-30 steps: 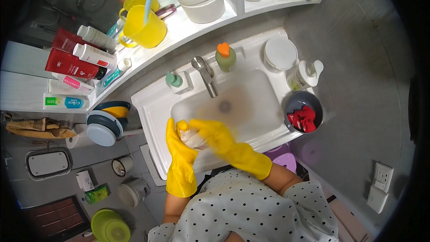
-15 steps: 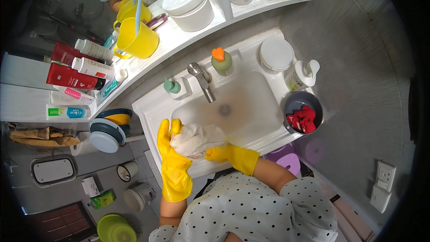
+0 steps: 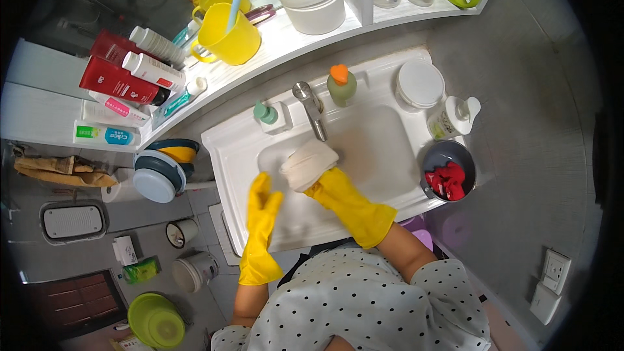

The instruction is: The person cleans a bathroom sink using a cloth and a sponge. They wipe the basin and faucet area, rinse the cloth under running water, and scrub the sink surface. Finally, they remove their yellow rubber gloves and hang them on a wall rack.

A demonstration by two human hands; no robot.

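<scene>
Pale cloth (image 3: 309,166), bunched, in the yellow-gloved right hand (image 3: 333,194), above the sink basin (image 3: 387,156).
Left hand (image 3: 262,211): gloved, empty, thumb and fingers parted, now off the cloth, leaving the right as sole support; right fingertips hidden, firmness unclear. Beyond: metal tap (image 3: 311,112); grey pot (image 3: 472,175) containing red fabric (image 3: 447,181); shelved red tube (image 3: 120,81), label printed.

Right half of basin (image 3: 383,153): open from above. Rear approach obstructed by faucet (image 3: 311,110), spout near the cream cloth (image 3: 309,165). Right ledge occupied by lidded tub (image 3: 420,84), pump bottle (image 3: 448,119) and grey bowl (image 3: 450,149). Gap available between left gloved hand (image 3: 262,205) and right gloved hand (image 3: 335,194), above front rim.
</scene>
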